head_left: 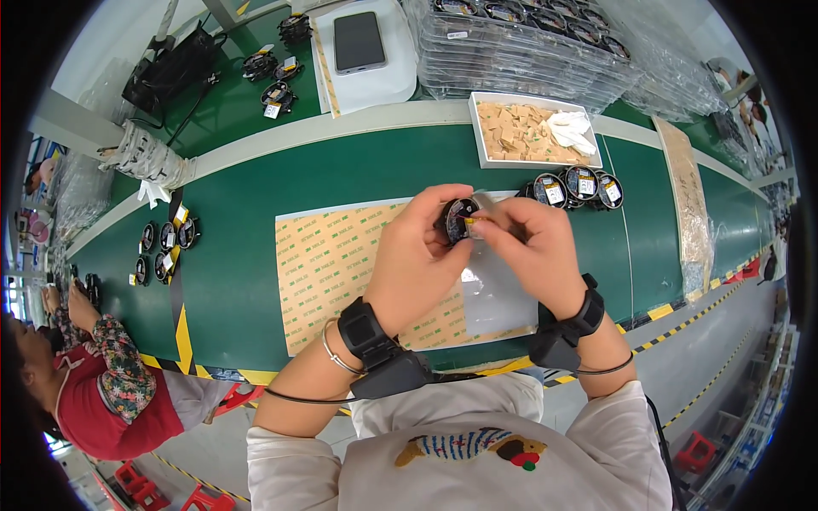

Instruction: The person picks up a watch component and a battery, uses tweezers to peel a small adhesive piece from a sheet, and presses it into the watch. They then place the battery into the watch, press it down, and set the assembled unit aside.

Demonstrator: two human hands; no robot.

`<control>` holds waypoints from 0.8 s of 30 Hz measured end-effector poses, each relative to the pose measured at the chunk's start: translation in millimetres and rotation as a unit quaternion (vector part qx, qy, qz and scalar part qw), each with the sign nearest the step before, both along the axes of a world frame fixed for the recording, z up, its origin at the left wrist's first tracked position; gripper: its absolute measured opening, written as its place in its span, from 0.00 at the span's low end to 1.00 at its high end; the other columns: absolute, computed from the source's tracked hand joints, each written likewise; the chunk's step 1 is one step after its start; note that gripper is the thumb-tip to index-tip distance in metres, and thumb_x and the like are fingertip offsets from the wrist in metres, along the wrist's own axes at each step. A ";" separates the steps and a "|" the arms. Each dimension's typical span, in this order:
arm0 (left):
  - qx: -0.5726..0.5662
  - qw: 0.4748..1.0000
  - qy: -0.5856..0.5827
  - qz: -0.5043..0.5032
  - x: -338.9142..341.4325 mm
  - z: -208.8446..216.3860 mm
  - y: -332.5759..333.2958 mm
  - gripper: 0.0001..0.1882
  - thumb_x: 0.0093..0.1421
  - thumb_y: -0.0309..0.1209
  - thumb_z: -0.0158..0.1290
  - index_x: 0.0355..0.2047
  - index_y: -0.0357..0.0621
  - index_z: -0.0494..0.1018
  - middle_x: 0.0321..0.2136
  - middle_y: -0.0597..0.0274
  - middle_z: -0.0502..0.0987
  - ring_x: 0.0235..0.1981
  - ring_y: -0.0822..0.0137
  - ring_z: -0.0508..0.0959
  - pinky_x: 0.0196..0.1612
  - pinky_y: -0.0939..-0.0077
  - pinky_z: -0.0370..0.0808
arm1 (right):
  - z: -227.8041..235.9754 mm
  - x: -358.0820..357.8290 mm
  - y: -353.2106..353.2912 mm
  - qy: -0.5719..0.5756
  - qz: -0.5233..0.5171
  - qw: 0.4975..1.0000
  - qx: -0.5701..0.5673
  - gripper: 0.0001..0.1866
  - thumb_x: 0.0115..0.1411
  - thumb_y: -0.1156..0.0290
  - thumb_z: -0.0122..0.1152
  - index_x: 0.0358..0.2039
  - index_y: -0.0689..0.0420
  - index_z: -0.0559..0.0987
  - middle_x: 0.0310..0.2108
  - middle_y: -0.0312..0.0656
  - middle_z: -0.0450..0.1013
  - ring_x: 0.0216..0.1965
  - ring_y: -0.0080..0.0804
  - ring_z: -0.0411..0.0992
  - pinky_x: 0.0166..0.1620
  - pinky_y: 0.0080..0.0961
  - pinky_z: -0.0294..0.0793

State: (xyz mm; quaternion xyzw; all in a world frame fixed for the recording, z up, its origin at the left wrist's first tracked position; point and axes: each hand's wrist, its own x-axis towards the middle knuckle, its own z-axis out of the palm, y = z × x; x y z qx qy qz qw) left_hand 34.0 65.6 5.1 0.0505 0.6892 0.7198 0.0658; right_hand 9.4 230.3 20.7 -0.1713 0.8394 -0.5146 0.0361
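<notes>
My left hand [416,268] grips a small round black electronic module [457,219] by its rim, holding it tilted above the work surface. At the module's right side, my right hand [541,243] is closed in a pinch, its fingertips against the part near a small yellow patch. What sits between those fingertips is too small and blurred to name. Below both hands lies a tan backing sheet [328,268] with green print, and a translucent greyish sheet [498,298] covers its right part. Several similar modules [582,182] with white labels stand clustered just beyond my right hand.
A white box [479,153] holds tan pieces and a crumpled white cloth. More modules [167,237] lie at left beside striped tape. Stacked clear trays [520,60] and a phone [359,42] are at the back. A co-worker [102,383] sits at left; a tan strip [682,196] lies right.
</notes>
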 end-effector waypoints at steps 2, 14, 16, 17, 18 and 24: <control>0.096 0.995 -0.030 0.007 -0.7 3.7 0.3 0.18 0.56 0.18 0.46 0.49 0.40 0.66 0.34 0.60 0.75 0.29 0.75 0.76 0.32 0.82 0.74 | -0.9 -0.3 2.2 -0.027 -0.009 1.000 -0.009 0.07 0.49 0.78 0.64 0.30 0.63 0.76 0.23 0.30 0.70 0.21 0.12 0.61 0.23 0.12 0.61; 0.139 0.983 -0.120 0.025 -7.3 0.7 -5.9 0.11 0.61 0.21 0.43 0.44 0.33 0.68 0.34 0.61 0.75 0.27 0.77 0.76 0.29 0.84 0.75 | -2.2 3.8 -3.7 -0.125 -0.039 0.980 -0.153 0.05 0.52 0.79 0.63 0.28 0.62 0.74 0.24 0.31 0.72 0.23 0.11 0.65 0.27 0.10 0.64; 0.125 0.985 -0.110 0.032 -7.2 1.0 -4.4 0.11 0.61 0.21 0.43 0.43 0.33 0.69 0.34 0.61 0.75 0.27 0.76 0.76 0.30 0.84 0.75 | -3.5 6.4 -5.9 -0.110 -0.047 0.983 -0.141 0.05 0.52 0.79 0.63 0.27 0.62 0.74 0.24 0.32 0.72 0.24 0.12 0.67 0.27 0.11 0.66; 0.111 0.988 -0.101 0.039 -7.1 1.3 -3.0 0.11 0.61 0.21 0.43 0.43 0.33 0.69 0.33 0.61 0.75 0.27 0.76 0.76 0.30 0.83 0.76 | -4.4 7.4 -7.2 -0.102 -0.051 0.984 -0.135 0.05 0.52 0.80 0.62 0.26 0.62 0.74 0.24 0.33 0.73 0.24 0.13 0.67 0.27 0.11 0.66; 0.097 0.990 -0.091 0.046 -7.1 1.6 -1.6 0.11 0.61 0.21 0.43 0.43 0.33 0.69 0.33 0.61 0.75 0.27 0.76 0.76 0.30 0.82 0.77 | -5.6 8.3 -9.3 -0.103 -0.051 0.984 -0.135 0.05 0.52 0.80 0.62 0.26 0.62 0.74 0.24 0.33 0.73 0.24 0.13 0.67 0.27 0.11 0.66; 0.135 0.987 -0.060 0.060 -4.3 -0.5 7.2 0.12 0.60 0.19 0.43 0.45 0.32 0.68 0.35 0.59 0.75 0.31 0.74 0.76 0.35 0.81 0.78 | -12.8 9.5 -14.0 -0.085 -0.073 0.981 -0.161 0.05 0.51 0.81 0.63 0.25 0.63 0.74 0.24 0.36 0.74 0.24 0.16 0.70 0.28 0.13 0.68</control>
